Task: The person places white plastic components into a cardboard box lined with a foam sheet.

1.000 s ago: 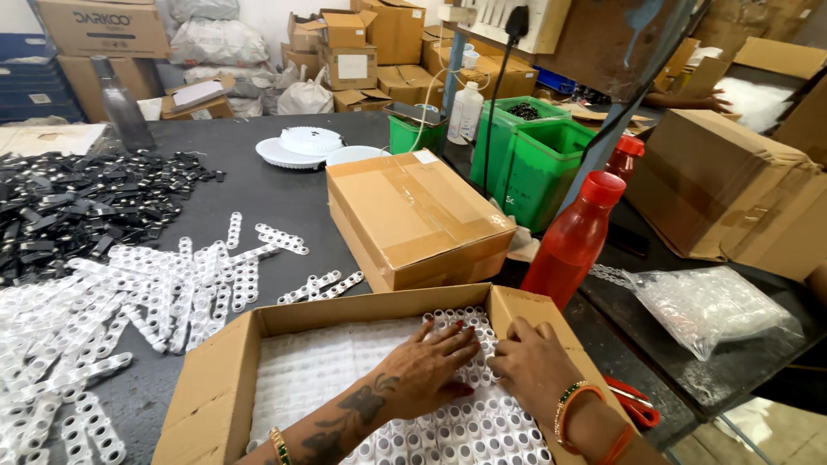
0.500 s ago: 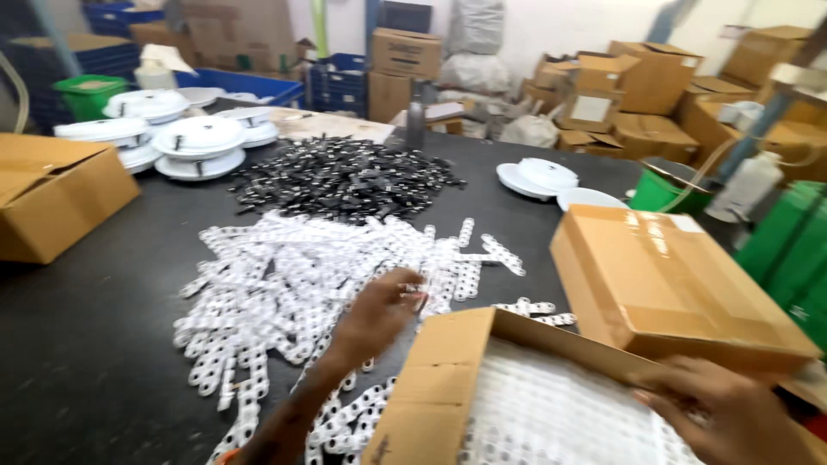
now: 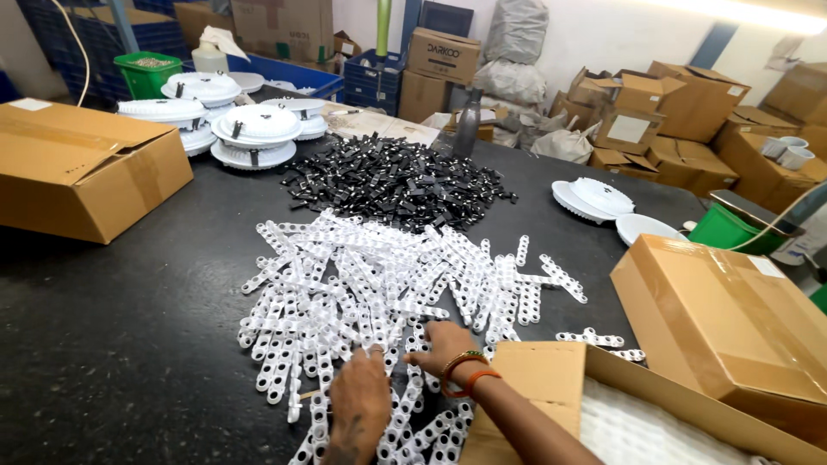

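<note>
From the head view I see both hands down on the pile of white perforated strips [image 3: 379, 293] spread across the middle of the dark table [image 3: 129, 344]. My left hand [image 3: 360, 403] lies palm down on the near edge of the pile, fingers curled onto a few strips; whether it has actually closed on one I cannot tell. My right hand [image 3: 446, 347], with bangles at the wrist, reaches across just beside it, fingers spread loosely and touching the strips, clenched on nothing that I can make out.

Behind the white pile, touching its far edge, sits a heap of small black parts [image 3: 396, 181]. At the near right is an open cardboard box [image 3: 551, 387], with white padded sheeting [image 3: 646, 430] inside; the right forearm passes over its corner. Just right of that stands a closed, taped carton [image 3: 732, 319]. A larger carton [image 3: 77, 172] rests at the far left of the table, with stacks of round white fixtures [image 3: 250, 129] behind it.
</note>
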